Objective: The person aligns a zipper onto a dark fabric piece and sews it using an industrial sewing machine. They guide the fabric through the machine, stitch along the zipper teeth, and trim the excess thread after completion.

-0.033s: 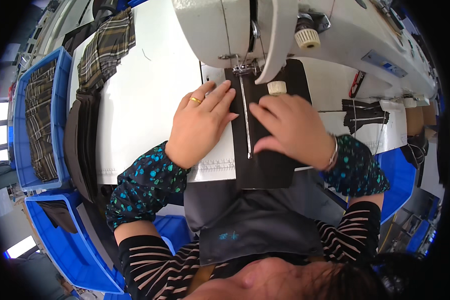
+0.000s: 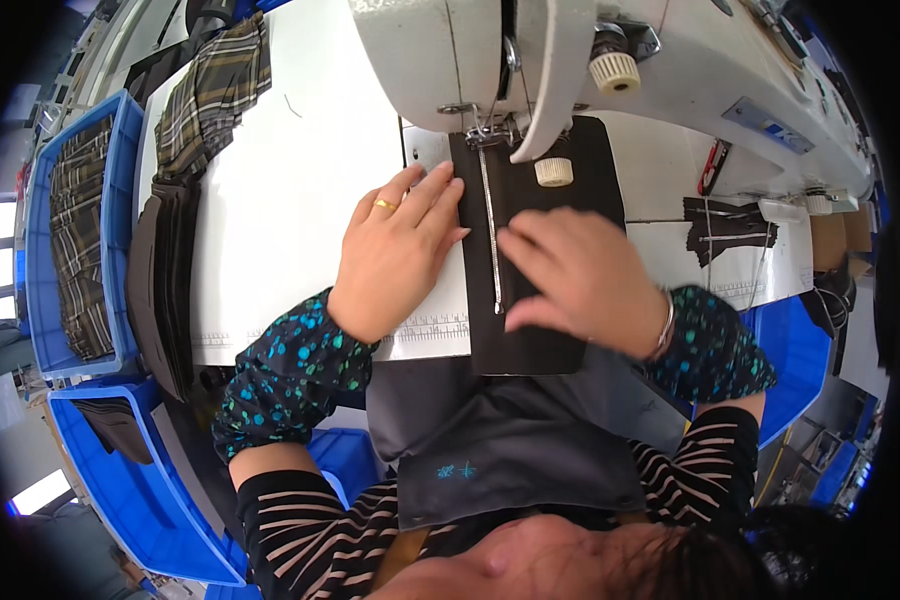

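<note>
A dark fabric panel (image 2: pixel 535 340) lies on the white table under the sewing machine's presser foot (image 2: pixel 490 135). Down its left part runs a silvery zipper (image 2: pixel 491 220), its upper end at the foot. My left hand (image 2: pixel 398 255) rests flat with fingers stretched, the tips on the panel's left edge. Over the panel, right of the zipper, is my right hand (image 2: pixel 580 275), slightly smeared by motion. Its thumb and forefinger are apart, pointing toward the zipper, and nothing shows between them. Whether its fingertips press on the cloth I cannot tell.
The sewing machine (image 2: pixel 670 70) spans the back right. A red-and-black cutter (image 2: pixel 713 167) and dark zipper pieces (image 2: pixel 730 232) lie on the right. To the left are stacked dark panels (image 2: pixel 160 290), plaid cloth (image 2: pixel 215 95) and blue bins (image 2: pixel 130 235). A ruler strip (image 2: pixel 425 328) lines the front edge.
My right hand has drawn slightly toward me over the panel. My left hand and the panel have barely shifted.
</note>
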